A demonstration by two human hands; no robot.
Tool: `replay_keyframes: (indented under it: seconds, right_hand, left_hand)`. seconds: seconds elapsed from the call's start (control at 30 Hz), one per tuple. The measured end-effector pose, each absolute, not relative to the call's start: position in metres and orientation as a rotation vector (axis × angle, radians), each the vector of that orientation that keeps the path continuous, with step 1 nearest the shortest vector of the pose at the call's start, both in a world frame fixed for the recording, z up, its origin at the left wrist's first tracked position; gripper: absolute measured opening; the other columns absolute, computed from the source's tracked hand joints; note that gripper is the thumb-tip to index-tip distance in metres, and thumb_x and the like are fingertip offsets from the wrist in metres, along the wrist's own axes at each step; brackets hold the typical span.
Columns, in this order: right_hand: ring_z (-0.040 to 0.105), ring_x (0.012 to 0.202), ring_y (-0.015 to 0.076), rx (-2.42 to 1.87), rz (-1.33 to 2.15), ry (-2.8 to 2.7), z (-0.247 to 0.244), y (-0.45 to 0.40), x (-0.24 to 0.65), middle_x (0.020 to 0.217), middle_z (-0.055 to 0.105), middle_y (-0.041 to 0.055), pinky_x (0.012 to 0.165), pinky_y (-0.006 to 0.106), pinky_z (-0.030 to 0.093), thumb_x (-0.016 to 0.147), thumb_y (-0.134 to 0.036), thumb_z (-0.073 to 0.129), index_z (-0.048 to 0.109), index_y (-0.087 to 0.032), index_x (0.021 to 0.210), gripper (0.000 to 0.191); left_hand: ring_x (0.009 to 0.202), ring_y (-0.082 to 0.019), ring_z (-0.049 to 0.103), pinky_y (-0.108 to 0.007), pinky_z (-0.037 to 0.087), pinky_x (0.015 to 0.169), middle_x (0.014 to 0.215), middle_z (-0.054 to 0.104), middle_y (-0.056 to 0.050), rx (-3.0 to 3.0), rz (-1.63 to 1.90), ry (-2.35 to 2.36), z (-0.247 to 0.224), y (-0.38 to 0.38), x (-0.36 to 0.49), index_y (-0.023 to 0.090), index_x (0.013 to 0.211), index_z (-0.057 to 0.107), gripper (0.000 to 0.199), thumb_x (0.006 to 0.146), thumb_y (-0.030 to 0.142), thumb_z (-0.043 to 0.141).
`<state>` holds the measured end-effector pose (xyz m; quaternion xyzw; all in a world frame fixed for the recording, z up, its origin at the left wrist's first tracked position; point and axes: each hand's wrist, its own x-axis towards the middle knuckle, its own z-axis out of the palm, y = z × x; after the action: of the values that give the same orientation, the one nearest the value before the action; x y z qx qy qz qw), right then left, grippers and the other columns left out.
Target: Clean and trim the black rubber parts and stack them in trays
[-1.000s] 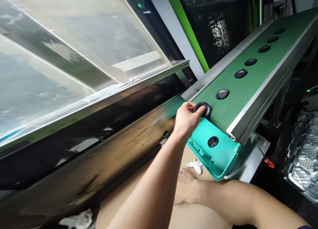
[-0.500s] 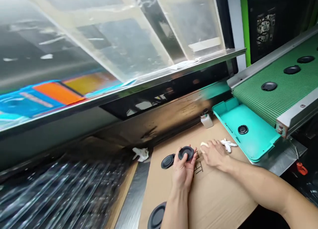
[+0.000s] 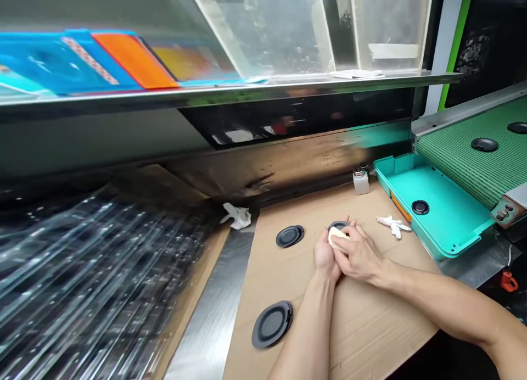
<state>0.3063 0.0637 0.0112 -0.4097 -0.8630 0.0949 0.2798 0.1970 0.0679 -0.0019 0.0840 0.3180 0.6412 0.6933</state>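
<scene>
**Item 1:** left hand (image 3: pixel 326 260), near middle of the cardboard sheet (image 3: pixel 373 336). Fingers curl around and grasp a round black disc (image 3: pixel 338 225), whose rim shows above them.

**Item 2:** right hand (image 3: pixel 360 255), touching the left hand. Fingers are bent, pinching a cream-coloured pad (image 3: pixel 336 238) against the disc's face.

**Item 3:** second black disc (image 3: pixel 272 324), flat, near the sheet's left edge.

**Item 4:** third black disc (image 3: pixel 290 236), flat, toward the far edge, left of the hands.

**Item 5:** white cloth scrap (image 3: pixel 393 226), near the right edge, just beside a teal tray (image 3: pixel 448 242), which holds one black disc (image 3: pixel 420 207).

**Item 6:** small bottle with metal top (image 3: pixel 361 181), at the far edge.

**Item 7:** crumpled white tissue (image 3: pixel 236 215), just past the far left corner.

**Item 8:** blurred stack of clear plastic sheets (image 3: pixel 90 270), left of the sheet, beyond a steel strip (image 3: pixel 209 308).

**Item 9:** green conveyor belt (image 3: pixel 473 160), far right, above the tray, carrying black discs (image 3: pixel 485 144).
</scene>
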Motion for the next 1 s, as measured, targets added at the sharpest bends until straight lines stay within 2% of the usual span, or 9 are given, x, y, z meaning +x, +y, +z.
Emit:
replay_keyframes:
  seconds: [0.17,0.3,0.43,0.5,0.6,0.73,0.83,0.93,1.0]
  right_hand:
    - [0.048,0.108,0.0251,-1.300,0.158,-2.281,0.020,0.071,0.307,0.119,0.058,0.0105,0.096,0.036,0.040,0.100,-0.032,0.047,0.066,-0.025,0.124,0.031]
    - [0.048,0.109,0.0243,-1.156,0.147,-2.373,0.019,0.072,0.308,0.124,0.057,0.0096,0.095,0.035,0.041,0.100,-0.033,0.047,0.063,-0.027,0.128,0.032]
    - [0.049,0.106,0.0247,-1.319,0.113,-2.329,0.018,0.072,0.308,0.116,0.059,0.0109,0.094,0.036,0.041,0.102,-0.032,0.043,0.064,-0.024,0.125,0.032]
    - [0.049,0.107,0.0246,-1.267,0.116,-2.359,0.017,0.071,0.307,0.118,0.059,0.0105,0.094,0.035,0.041,0.102,-0.034,0.044,0.063,-0.025,0.128,0.033]
    - [0.049,0.110,0.0245,-1.163,0.121,-2.386,0.015,0.074,0.312,0.124,0.058,0.0097,0.095,0.035,0.041,0.100,-0.034,0.049,0.061,-0.027,0.132,0.035]
    - [0.051,0.108,0.0239,-1.353,0.110,-2.307,0.016,0.090,0.327,0.114,0.061,0.0099,0.095,0.035,0.041,0.099,-0.034,0.051,0.067,-0.024,0.121,0.030]
    - [0.051,0.112,0.0235,-1.298,0.105,-2.340,0.021,0.095,0.337,0.117,0.061,0.0088,0.096,0.035,0.041,0.100,-0.042,0.051,0.068,-0.027,0.120,0.030]
    - [0.048,0.118,0.0279,-1.369,-0.020,-2.335,0.032,0.094,0.346,0.129,0.058,0.0125,0.098,0.042,0.041,0.101,-0.044,0.047,0.067,-0.026,0.122,0.034]
    - [0.050,0.117,0.0319,-1.573,-0.132,-2.310,0.039,0.094,0.353,0.126,0.060,0.0189,0.095,0.045,0.042,0.100,-0.032,0.047,0.067,-0.018,0.119,0.031]
  left_hand:
    - [0.113,-0.022,0.068,-0.039,0.049,0.108,0.116,0.072,-0.014,0.193,1.512,0.643,-0.001,0.070,0.194,0.012,0.119,0.066,0.038,0.102,0.024,0.034]
    - [0.111,-0.024,0.069,-0.043,0.053,0.103,0.117,0.072,-0.015,0.187,1.467,0.660,-0.003,0.071,0.193,0.013,0.125,0.063,0.039,0.103,0.029,0.036]
    - [0.110,-0.022,0.069,-0.039,0.053,0.103,0.117,0.072,-0.014,0.228,1.488,0.644,-0.003,0.071,0.194,0.013,0.126,0.064,0.039,0.103,0.026,0.036]
    - [0.109,-0.023,0.069,-0.040,0.054,0.101,0.116,0.072,-0.014,0.215,1.475,0.671,-0.002,0.070,0.194,0.014,0.125,0.064,0.038,0.103,0.027,0.036]
    - [0.107,-0.023,0.070,-0.039,0.056,0.098,0.115,0.072,-0.016,0.192,1.463,0.709,0.000,0.070,0.193,0.012,0.122,0.064,0.038,0.103,0.028,0.035]
    - [0.108,-0.023,0.069,-0.038,0.058,0.091,0.122,0.069,-0.017,0.188,1.544,0.724,0.001,0.072,0.182,0.012,0.115,0.065,0.037,0.104,0.028,0.034]
    - [0.110,-0.027,0.068,-0.037,0.060,0.083,0.126,0.066,-0.018,0.126,1.656,0.743,0.001,0.073,0.170,0.012,0.106,0.065,0.040,0.104,0.035,0.032]
    - [0.110,-0.027,0.068,-0.035,0.059,0.079,0.127,0.066,-0.017,0.093,1.723,0.757,0.003,0.072,0.164,0.014,0.102,0.065,0.040,0.103,0.037,0.032]
    - [0.108,-0.026,0.068,-0.035,0.058,0.078,0.125,0.067,-0.016,0.106,1.724,0.761,0.005,0.071,0.164,0.015,0.102,0.065,0.039,0.102,0.039,0.035]
